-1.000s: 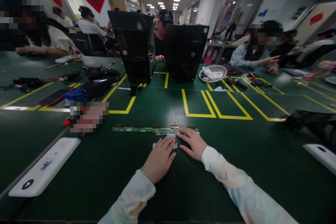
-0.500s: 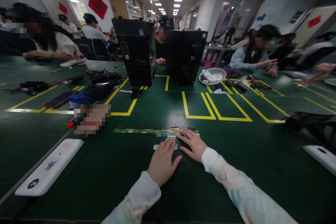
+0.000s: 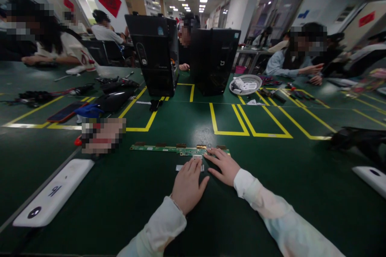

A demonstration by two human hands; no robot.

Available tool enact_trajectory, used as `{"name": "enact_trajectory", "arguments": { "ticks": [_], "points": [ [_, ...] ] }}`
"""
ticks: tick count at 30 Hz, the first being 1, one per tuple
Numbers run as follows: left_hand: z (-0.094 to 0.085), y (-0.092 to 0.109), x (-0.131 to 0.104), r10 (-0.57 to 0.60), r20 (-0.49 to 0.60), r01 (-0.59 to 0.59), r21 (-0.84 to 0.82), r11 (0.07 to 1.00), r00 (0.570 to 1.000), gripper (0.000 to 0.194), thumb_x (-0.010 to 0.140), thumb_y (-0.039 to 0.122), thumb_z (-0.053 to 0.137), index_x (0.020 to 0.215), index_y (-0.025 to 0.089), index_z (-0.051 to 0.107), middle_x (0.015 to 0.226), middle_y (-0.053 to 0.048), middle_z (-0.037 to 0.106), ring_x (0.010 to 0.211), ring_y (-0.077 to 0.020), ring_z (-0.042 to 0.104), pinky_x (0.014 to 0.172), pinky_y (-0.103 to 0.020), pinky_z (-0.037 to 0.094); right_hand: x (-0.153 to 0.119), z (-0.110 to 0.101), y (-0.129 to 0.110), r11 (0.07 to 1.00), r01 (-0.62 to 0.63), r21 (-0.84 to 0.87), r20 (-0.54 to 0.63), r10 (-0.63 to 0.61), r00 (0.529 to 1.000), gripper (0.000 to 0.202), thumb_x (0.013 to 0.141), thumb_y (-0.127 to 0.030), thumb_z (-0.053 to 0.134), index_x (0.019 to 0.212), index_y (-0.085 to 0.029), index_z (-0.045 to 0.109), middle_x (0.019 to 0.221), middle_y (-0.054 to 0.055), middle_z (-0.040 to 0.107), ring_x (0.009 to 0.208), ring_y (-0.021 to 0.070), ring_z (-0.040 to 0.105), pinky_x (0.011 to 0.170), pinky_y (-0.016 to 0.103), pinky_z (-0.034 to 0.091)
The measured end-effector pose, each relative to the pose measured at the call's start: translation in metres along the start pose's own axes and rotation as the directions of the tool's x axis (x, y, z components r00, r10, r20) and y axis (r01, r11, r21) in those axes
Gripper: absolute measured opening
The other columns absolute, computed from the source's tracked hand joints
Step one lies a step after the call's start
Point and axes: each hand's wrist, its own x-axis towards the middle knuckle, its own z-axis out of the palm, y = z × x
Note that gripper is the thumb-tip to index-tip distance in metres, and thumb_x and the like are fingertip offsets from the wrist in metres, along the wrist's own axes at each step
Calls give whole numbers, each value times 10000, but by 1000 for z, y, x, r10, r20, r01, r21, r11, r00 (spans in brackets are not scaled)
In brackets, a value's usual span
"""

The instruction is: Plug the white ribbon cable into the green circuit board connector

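A long, narrow green circuit board (image 3: 157, 149) lies crosswise on the green table (image 3: 241, 217), with brown-gold tabs along its far edge. My right hand (image 3: 223, 166) rests palm down with fingers spread, the fingertips over the board's right part. Just left of it, my left hand (image 3: 189, 182) lies flat, thumb held out to the side. Its fingertips reach over a small silver-grey strip (image 3: 180, 168) and come close to the board's near edge. Most of that strip is hidden beneath the fingers.
Two black computer towers (image 3: 155, 56) stand across the table. A white basket (image 3: 245, 85) with pale parts sits right of them. At left lie a white device (image 3: 52, 192), a blue item (image 3: 89, 110) and dark cables (image 3: 39, 98). Yellow tape (image 3: 232, 133) marks rectangles. Several people sit around.
Both hands keep nearly the same pose over the board and strip. The whole view has shifted very slightly. A person at right has moved their hands a little.
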Motion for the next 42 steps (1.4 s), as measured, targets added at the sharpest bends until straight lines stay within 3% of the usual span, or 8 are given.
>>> {"name": "enact_trajectory", "arguments": {
  "ticks": [6, 23, 27, 31, 36, 39, 42],
  "points": [
    [0, -4, 1, 23, -17, -23, -36, 999, 1000, 459, 921, 353, 428, 1301, 101, 480, 1309, -143, 551, 1250, -252, 478, 1054, -404, 398, 0, 0, 2, 1000, 2, 2, 23, -2, 1000, 486, 890, -362, 508, 1339, -175, 499, 1384, 133, 469, 1310, 277, 365, 1080, 489, 341],
    [2, -7, 1, 52, -98, -61, -86, 994, 994, 420, 919, 329, 429, 1283, 133, 500, 1285, -139, 568, 1235, -250, 495, 1047, -449, 414, -1, 2, 3, 1000, 0, -5, 4, 0, 1000, 495, 888, -354, 504, 1349, -173, 491, 1397, 131, 456, 1311, 275, 364, 1093, 487, 320],
    [-6, -12, -6, 89, -101, -98, -88, 991, 991, 430, 939, 314, 398, 1345, 183, 453, 1386, -100, 512, 1327, -234, 408, 1066, -459, 398, -1, 4, 4, 1000, 11, -23, 7, -10, 1000, 508, 885, -350, 508, 1359, -169, 478, 1402, 141, 449, 1316, 275, 365, 1090, 488, 323],
    [-22, -33, -24, 75, -44, -77, -40, 996, 996, 453, 948, 343, 380, 1369, 187, 446, 1456, -81, 440, 1383, -235, 317, 1096, -466, 361, -2, 5, 5, 999, 9, -33, 14, -9, 1000, 506, 895, -359, 492, 1370, -188, 463, 1412, 137, 440, 1324, 271, 361, 1091, 497, 319],
    [-30, -83, -68, -61, 12, 60, 90, 994, 998, 505, 938, 399, 376, 1397, 194, 421, 1483, -76, 400, 1387, -273, 299, 1089, -516, 347, -3, 5, 6, 999, 20, -45, 17, -19, 1000, 508, 905, -370, 473, 1374, -173, 461, 1405, 144, 444, 1319, 278, 366, 1093, 500, 316],
    [-25, -109, -93, -137, -29, 140, 139, 980, 990, 514, 934, 414, 373, 1402, 204, 418, 1484, -76, 398, 1379, -288, 311, 1081, -530, 346, -2, 2, 4, 998, 21, -63, 0, -21, 1000, 471, 916, -359, 461, 1357, -192, 485, 1397, 141, 443, 1329, 281, 349, 1090, 509, 314],
    [-19, -121, -105, -159, -97, 173, 168, 971, 983, 516, 929, 415, 374, 1391, 194, 436, 1466, -95, 424, 1364, -297, 344, 1079, -540, 339, 2, 0, -3, 995, 58, -76, -19, -60, 998, 411, 929, -325, 441, 1319, -227, 529, 1400, 135, 431, 1354, 280, 307, 1096, 524, 292]
  ]
}}
